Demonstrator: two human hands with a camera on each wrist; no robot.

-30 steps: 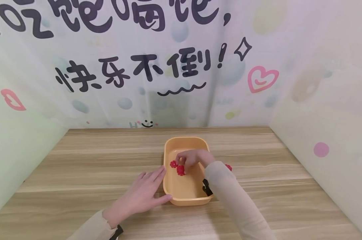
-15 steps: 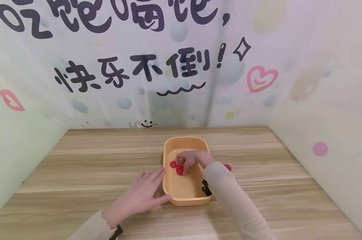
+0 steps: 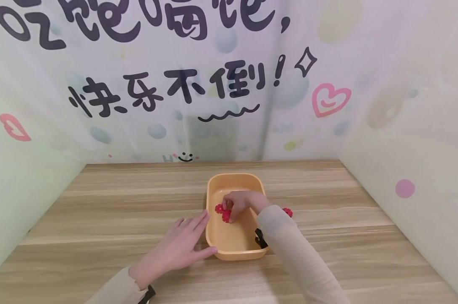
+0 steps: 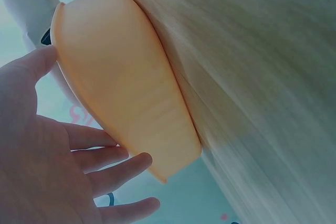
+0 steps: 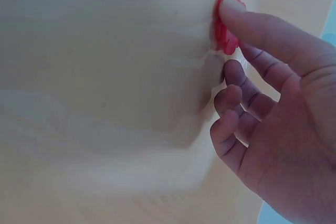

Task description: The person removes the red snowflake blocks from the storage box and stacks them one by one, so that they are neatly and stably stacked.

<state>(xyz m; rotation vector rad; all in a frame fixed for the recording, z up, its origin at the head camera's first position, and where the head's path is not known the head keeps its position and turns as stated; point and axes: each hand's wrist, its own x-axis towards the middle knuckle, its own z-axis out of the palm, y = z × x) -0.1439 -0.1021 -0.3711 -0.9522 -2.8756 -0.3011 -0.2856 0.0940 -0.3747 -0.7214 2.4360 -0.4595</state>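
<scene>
An orange plastic tray (image 3: 230,242) stands on the wooden table. Inside it, my right hand (image 3: 239,202) pinches a red snowflake-shaped plastic disc (image 3: 226,216) with thumb and fingertips. Right beside it, overlapping in the head view, is a second red toothed disc (image 3: 219,208). The right wrist view shows the thumb pressed over the red piece (image 5: 226,38) close to the tray's floor, the other fingers bent loosely below. My left hand (image 3: 181,245) lies with spread, straight fingers against the tray's left side, its thumb and fingertips at the rim (image 4: 84,103).
Another red disc (image 3: 288,212) lies on the table (image 3: 137,198) right of the tray, partly hidden by the right sleeve (image 3: 289,240). A black wrist strap (image 3: 261,238) shows at the tray's near right. Printed white walls (image 3: 175,135) enclose the table's back and sides.
My right fingers have shifted slightly, covering a little more of the pinched red disc. The left hand and the tray stay in place.
</scene>
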